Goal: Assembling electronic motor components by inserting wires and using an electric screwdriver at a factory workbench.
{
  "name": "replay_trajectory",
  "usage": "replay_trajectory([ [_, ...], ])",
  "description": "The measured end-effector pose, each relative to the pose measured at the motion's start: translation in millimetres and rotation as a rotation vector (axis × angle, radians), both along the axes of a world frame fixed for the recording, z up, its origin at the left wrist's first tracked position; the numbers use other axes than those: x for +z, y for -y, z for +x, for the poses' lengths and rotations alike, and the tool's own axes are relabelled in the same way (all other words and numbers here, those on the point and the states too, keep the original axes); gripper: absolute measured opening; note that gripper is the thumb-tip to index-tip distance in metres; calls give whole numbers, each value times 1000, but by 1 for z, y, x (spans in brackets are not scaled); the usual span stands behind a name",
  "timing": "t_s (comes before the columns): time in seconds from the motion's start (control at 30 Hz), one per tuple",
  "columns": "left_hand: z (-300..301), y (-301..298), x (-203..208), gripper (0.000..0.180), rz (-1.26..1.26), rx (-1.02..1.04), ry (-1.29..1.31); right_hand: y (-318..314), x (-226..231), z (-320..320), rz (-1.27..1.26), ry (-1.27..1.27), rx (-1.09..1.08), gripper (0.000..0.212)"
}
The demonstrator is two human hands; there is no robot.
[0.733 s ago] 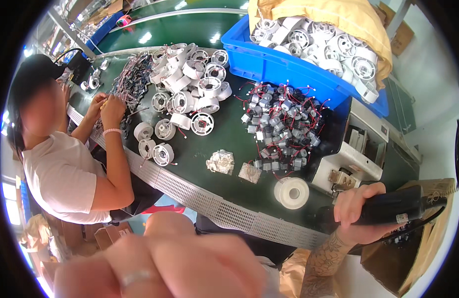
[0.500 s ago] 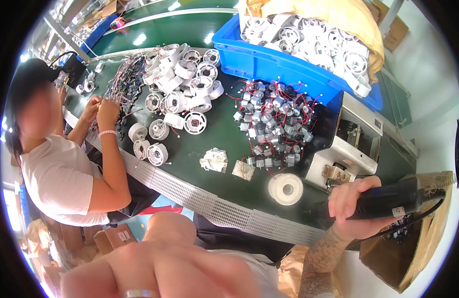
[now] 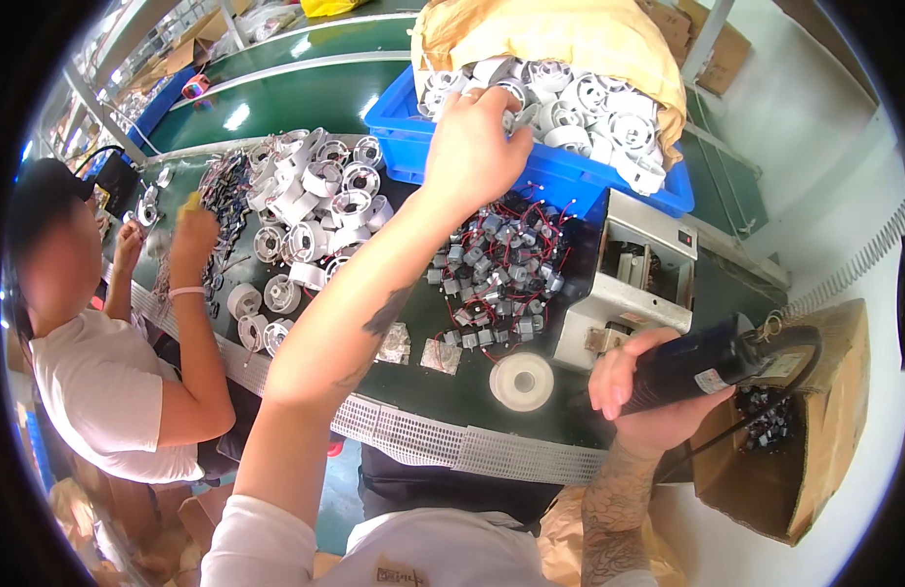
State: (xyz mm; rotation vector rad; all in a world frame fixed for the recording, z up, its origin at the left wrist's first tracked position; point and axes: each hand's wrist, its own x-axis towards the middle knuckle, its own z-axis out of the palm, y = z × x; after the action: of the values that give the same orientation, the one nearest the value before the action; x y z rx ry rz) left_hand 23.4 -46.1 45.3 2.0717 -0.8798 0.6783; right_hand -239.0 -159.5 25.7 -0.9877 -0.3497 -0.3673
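My left hand reaches over the edge of the blue bin into a heap of white round plastic housings. Its thumb is apart from the fingers, whose tips are partly hidden among the housings. At the right, my right hand is wrapped round a black electric screwdriver, held slanting with its tip end hidden behind the hand. A cable and a coiled spring run from its rear end. Just beyond this hand stands a pale metal machine.
Small grey motors with red wires lie heaped below the bin. More white housings are piled to the left, near a co-worker's hands. A white roll rests near the perforated table edge. An open cardboard box stands at right.
My left arm has swung up from the lower edge across the table, bringing the hand into the bin. The right hand keeps hold of the electric screwdriver. The whole view has shifted.
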Motion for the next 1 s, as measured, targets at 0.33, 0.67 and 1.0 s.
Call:
replay_trajectory([
  [0.33, 58, 40, -13, 31, 70, 317, 164, -5, 1, -2, -3, -16, -86, 87],
  [0.67, 53, 33, -14, 44, 162, 307, 54, -2, -1, 0, -40, -4, -67, 87],
  [1.0, 47, 43, 0, 61, 188, 298, -5, -4, -3, -3, -25, -51, -127, 89],
])
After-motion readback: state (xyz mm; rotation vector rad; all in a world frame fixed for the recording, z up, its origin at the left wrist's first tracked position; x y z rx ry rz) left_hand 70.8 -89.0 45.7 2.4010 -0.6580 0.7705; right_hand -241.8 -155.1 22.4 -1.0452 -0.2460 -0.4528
